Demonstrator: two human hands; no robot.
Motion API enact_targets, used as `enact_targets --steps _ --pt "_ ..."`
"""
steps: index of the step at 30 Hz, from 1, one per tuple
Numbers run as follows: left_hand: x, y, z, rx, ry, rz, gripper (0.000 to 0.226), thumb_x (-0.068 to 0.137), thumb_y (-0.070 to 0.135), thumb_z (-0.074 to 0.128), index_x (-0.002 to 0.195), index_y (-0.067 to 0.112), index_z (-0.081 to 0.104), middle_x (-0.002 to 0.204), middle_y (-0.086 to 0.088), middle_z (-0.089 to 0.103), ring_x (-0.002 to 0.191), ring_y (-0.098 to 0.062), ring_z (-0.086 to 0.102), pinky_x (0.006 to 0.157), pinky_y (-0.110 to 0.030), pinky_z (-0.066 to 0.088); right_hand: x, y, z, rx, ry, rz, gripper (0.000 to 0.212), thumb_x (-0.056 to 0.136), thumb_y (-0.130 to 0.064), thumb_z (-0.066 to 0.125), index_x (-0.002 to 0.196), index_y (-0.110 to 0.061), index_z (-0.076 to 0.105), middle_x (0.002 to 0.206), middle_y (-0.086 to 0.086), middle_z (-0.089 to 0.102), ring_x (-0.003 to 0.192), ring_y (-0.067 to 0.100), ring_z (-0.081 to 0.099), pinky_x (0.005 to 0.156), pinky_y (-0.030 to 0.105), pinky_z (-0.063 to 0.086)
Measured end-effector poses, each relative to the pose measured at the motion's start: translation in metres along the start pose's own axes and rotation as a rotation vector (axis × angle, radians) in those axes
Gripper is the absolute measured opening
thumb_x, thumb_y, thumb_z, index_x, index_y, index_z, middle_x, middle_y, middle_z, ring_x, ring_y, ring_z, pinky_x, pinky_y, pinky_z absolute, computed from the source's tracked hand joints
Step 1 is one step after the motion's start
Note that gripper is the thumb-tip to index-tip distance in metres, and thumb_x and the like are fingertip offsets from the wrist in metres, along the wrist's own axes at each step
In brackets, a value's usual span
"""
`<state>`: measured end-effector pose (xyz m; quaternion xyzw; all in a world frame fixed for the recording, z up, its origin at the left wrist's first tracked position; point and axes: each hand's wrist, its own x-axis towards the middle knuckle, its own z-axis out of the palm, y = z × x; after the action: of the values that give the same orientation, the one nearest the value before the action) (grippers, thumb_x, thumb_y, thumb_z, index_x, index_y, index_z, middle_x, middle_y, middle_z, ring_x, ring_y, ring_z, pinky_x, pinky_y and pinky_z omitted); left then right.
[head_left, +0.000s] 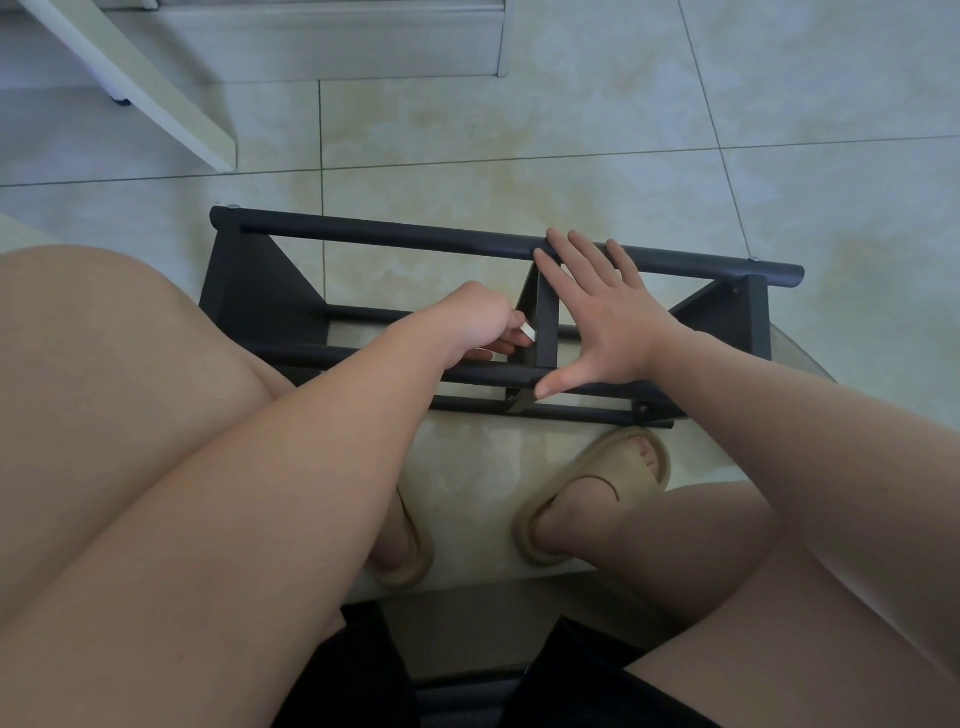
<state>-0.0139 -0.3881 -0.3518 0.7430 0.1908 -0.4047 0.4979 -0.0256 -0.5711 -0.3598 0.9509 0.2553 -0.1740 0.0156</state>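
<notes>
A dark grey metal rack frame (395, 240) of round bars and triangular end plates lies on the tiled floor in front of my knees. My right hand (602, 312) lies flat across it with fingers straight, fingertips on the far bar and thumb on the near bar, beside the upright middle bracket (546, 322). My left hand (475, 322) is curled just left of that bracket and pinches a small white piece (528, 332) against it. What the white piece is cannot be made out.
My bare knees flank the view and my feet in beige slippers (597, 499) stand just in front of the frame. A pale wooden furniture leg (171, 111) slants across the far left. A grey baseboard (363, 47) runs along the top.
</notes>
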Motion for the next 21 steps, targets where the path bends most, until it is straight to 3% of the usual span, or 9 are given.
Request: enact_targets --steps 10,21 --pt "0.004 -0.009 -0.012 0.147 -0.093 0.099 0.018 0.103 0.017 0.052 0.088 0.018 0.063 0.069 0.011 0.075 0.08 -0.008 0.066 0.072 -0.028 0.046 -0.001 -0.001 -0.002 -0.005 -0.011 0.002 0.149 0.051 -0.106 0.033 0.161 -0.016 -0.011 0.168 0.006 -0.021 0.155 0.024 -0.019 0.125 0.05 -0.011" --pt "0.005 -0.014 -0.018 0.353 -0.151 0.19 0.022 0.1 0.013 0.057 0.082 0.019 0.068 0.078 0.009 0.075 0.083 -0.013 0.065 0.088 -0.032 0.048 -0.001 -0.001 -0.002 -0.004 -0.013 0.003 0.149 0.05 -0.106 0.033 0.162 -0.017 -0.011 0.168 0.006 -0.02 0.155 0.024 -0.019 0.125 0.05 -0.011"
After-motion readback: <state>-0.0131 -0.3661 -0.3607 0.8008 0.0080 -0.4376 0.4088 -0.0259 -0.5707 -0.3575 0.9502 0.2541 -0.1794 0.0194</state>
